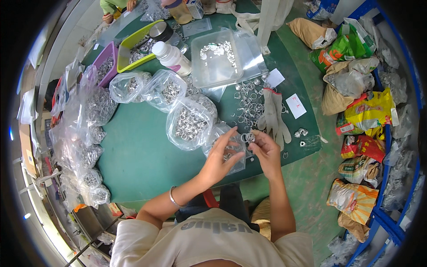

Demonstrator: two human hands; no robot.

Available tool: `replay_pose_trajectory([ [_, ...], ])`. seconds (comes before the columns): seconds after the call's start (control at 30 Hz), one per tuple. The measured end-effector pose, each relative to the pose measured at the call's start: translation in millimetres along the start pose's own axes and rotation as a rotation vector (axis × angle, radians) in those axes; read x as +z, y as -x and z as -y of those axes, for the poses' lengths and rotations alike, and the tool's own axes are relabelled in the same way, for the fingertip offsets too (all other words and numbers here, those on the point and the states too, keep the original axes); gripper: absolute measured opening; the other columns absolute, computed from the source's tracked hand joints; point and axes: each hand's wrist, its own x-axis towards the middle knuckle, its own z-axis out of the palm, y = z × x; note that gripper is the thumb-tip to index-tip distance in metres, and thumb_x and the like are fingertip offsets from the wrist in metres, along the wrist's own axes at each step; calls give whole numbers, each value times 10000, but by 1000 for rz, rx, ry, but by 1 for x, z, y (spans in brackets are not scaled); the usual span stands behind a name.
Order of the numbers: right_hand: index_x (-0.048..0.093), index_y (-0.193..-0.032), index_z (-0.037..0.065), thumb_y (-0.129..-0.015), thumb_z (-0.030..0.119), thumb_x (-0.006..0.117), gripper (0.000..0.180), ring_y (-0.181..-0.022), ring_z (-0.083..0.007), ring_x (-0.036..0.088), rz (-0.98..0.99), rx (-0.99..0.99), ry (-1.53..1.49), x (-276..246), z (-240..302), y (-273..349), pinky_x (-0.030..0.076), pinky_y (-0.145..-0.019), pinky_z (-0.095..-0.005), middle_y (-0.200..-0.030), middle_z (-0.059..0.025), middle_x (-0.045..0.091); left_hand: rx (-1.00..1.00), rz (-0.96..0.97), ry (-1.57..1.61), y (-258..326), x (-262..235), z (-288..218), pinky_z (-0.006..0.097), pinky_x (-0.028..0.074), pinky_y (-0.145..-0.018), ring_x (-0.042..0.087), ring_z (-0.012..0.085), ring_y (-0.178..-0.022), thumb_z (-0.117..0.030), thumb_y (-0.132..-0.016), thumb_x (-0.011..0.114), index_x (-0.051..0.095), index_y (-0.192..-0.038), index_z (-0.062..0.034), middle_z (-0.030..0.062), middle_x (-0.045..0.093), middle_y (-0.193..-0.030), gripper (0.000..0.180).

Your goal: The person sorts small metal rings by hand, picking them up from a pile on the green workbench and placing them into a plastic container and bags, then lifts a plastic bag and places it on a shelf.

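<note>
Evidently, in the head view, the right hand (267, 153) pinches small silver rings (250, 138) between its fingers, above the desk (138, 155); the left hand's (218, 156) fingers stand wide apart by a clear bag (239, 166).

Now spotting a pale shirt (213, 244) lettered in grey, then a white card (296, 106) on the table (133, 155) marked in red, and, off right, a red sack (362, 148) printed in yellow.
</note>
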Motion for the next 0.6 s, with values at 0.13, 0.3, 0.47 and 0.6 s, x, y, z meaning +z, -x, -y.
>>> replay_pose_trajectory([
  [0.13, 522, -1091, -27, -837, -63, 521, 256, -858, -79, 539, 81, -97, -23, 12, 5, 11, 445, -768, -221, -964, -41, 575, -101, 99, 224, -8, 3, 3, 268, 485, -777, 557, 132, -945, 55, -769, 625, 521, -1177, -16, 90, 562, -1058, 427],
  [0.3, 520, -1063, -14, -890, 64, 503, 190, -679, -48, 460, -64, -46, -46, 28, 29, 26, 385, -605, -193, -828, -13, 534, 41, -54, -41, 4, -4, -24, 277, 493, -748, 577, 154, -909, 70, -741, 637, 617, -1027, 5, 77, 579, -1006, 294],
  [0.47, 497, -1097, 20, -928, 167, 468, 226, -570, -47, 373, 143, 169, -189, 49, 53, 45, 292, -504, -192, -729, 12, 479, 384, -136, -72, 22, -15, -29, 279, 446, -768, 533, 174, -911, 73, -690, 652, 650, -986, -12, 55, 525, -973, 308],
  [0.6, 487, -1095, 35, -919, 157, 484, 214, -545, -40, 350, 242, 219, -381, 68, 64, 52, 270, -483, -191, -722, 28, 470, 286, -122, 178, 43, -22, -38, 274, 417, -768, 497, 163, -918, 68, -704, 632, 655, -993, -16, 50, 507, -942, 302],
])
